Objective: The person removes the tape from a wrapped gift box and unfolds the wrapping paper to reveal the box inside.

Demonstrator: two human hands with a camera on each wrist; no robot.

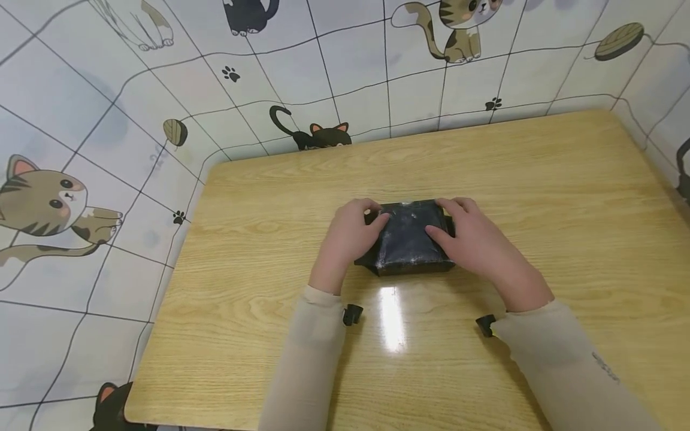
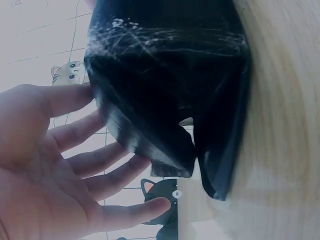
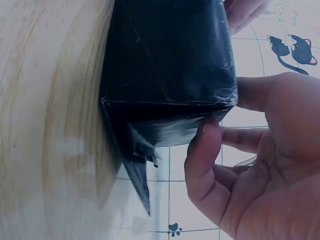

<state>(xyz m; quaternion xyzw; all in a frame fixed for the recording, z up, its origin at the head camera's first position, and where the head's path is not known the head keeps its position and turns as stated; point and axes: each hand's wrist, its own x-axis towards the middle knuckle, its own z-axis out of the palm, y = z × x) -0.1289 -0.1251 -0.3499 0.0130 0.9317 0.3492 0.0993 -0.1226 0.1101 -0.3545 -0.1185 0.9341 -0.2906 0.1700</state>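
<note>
A black plastic-wrapped box-shaped package (image 1: 412, 233) lies on the wooden table between both hands. Its wrap is scuffed whitish along the edges. My left hand (image 1: 353, 230) rests at the package's left end, thumb on the top edge. In the left wrist view, its fairly straight fingers lie along a loose end flap (image 2: 145, 135), which gapes open. From the right, my right hand (image 1: 471, 239) holds the package, thumb on top and forefinger at the far edge. In the right wrist view, a bent finger (image 3: 204, 150) presses the end fold, and a pointed flap (image 3: 137, 182) sticks out below.
The light wooden table (image 1: 259, 311) meets walls (image 1: 361, 66) papered with cats and grid lines at the back and on both sides. Small black devices (image 1: 353, 314) sit at both sleeve cuffs. A bright reflection shines on the table in front of the package.
</note>
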